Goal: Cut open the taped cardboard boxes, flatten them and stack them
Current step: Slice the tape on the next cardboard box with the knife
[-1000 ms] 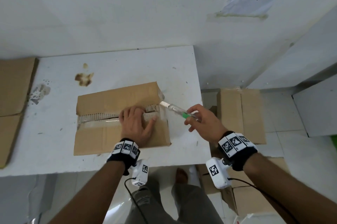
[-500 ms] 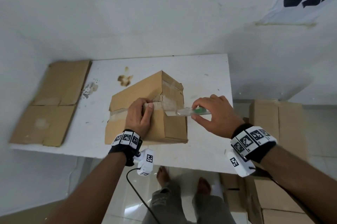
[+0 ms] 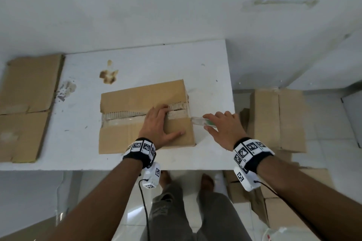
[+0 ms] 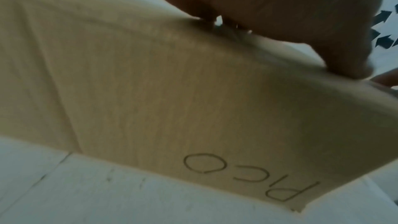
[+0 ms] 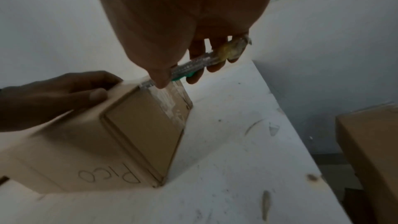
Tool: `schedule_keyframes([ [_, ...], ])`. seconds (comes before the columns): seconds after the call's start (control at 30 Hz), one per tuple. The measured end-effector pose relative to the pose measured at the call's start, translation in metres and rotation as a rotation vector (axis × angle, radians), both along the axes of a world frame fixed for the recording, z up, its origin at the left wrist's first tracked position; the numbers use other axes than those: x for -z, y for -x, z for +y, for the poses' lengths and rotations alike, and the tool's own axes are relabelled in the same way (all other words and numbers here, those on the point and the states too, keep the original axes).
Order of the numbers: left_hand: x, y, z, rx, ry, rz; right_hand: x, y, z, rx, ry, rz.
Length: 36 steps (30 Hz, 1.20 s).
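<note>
The taped cardboard box lay on the white table, near its right edge. The left hand rested flat on top of the box, fingers spread over the seam and thumb stretched along the near flap, so it pressed the box and gripped nothing. The right hand pinched a clear utility knife with a green slider between thumb and fingers. In the right wrist view the blade end sat at the upper corner of the right end face, where clear tape ran down the side.

The main risk, in my judgement, was the closeness of the left fingers to the seam line. If the knife travelled leftward along the top with too much force and the tape gave way suddenly, the blade could run into those fingers. The box could also slide toward the table edge if the left hand pressed too lightly. Flattened cardboard lay at the left of the table, and more boxes stood on the floor to the right.
</note>
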State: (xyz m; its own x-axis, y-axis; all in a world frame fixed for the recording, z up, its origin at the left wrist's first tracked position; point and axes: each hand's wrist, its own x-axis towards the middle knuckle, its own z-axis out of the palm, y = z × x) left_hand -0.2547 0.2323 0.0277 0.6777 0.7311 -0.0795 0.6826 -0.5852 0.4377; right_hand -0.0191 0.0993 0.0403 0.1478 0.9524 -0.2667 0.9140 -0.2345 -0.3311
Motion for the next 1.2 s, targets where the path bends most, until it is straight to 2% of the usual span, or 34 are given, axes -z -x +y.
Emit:
schedule_keyframes([
  [0.17,0.012,0.0,-0.006,-0.063,-0.167,0.168,0.01,-0.005,0.0,-0.027,-0.021,-0.031],
  [0.37,0.016,-0.001,0.003,-0.106,-0.067,0.041,0.011,0.002,0.023,-0.062,-0.034,-0.108],
  [0.5,0.017,-0.002,0.001,-0.084,-0.049,0.03,0.016,-0.001,0.007,-0.026,-0.078,-0.113],
  [0.63,0.017,0.001,0.005,-0.119,-0.021,0.017,0.013,0.006,0.024,-0.026,-0.084,-0.127],
  [0.77,0.018,-0.001,0.004,-0.111,-0.009,-0.004,0.012,0.002,0.011,-0.003,-0.065,-0.135],
  [0.87,0.019,0.006,-0.004,-0.059,-0.005,0.0,0.006,0.016,0.044,0.042,-0.113,-0.103],
  [0.97,0.02,0.013,-0.006,-0.027,-0.015,-0.007,-0.001,-0.006,0.058,0.076,-0.195,-0.138],
  [1.07,0.02,0.01,-0.003,-0.045,-0.039,-0.006,-0.002,-0.036,0.032,0.162,-0.24,0.003],
  [1.17,0.01,0.0,0.0,-0.19,-0.081,-0.14,-0.001,-0.021,0.022,0.294,-0.151,0.356],
  [1.2,0.006,-0.003,0.002,-0.232,-0.099,-0.132,0.0,-0.013,0.022,0.37,-0.109,0.504],
])
